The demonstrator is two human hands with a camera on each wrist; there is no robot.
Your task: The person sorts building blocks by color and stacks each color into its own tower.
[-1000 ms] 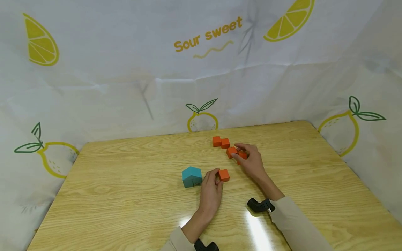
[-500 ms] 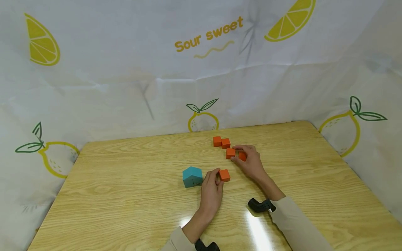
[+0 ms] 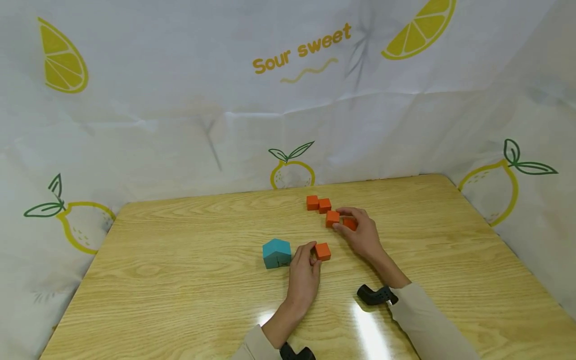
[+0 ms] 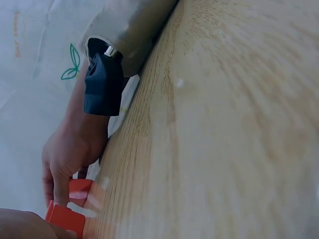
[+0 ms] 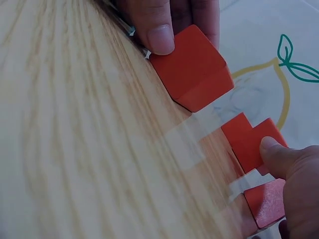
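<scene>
In the head view my left hand point(image 3: 303, 277) rests on the table by an orange cube point(image 3: 322, 251). The right wrist view shows its thumb on one face of that cube point(image 5: 192, 69) and fingers behind it. Farther back, my right hand point(image 3: 362, 235) pinches a second orange cube point(image 3: 332, 219) between thumb and forefinger. Another orange cube point(image 3: 349, 223) sits within the curve of that hand, partly hidden by its fingers. Two more orange cubes, one nearer point(image 3: 324, 205) and one farther point(image 3: 312, 202), form a staggered line beyond the pinched cube.
A teal house-shaped block point(image 3: 276, 253) stands just left of my left hand. All lie on a wood-grain table point(image 3: 180, 280). A white cloth with lemon prints point(image 3: 180, 150) hangs behind the table's back edge. Black wrist mounts point(image 3: 375, 295) sit at both cuffs.
My right hand has turned the pinched cube from an angled stance to a squarer one, then shifted it slightly toward the back cubes. My left hand and its cube stay in place.
</scene>
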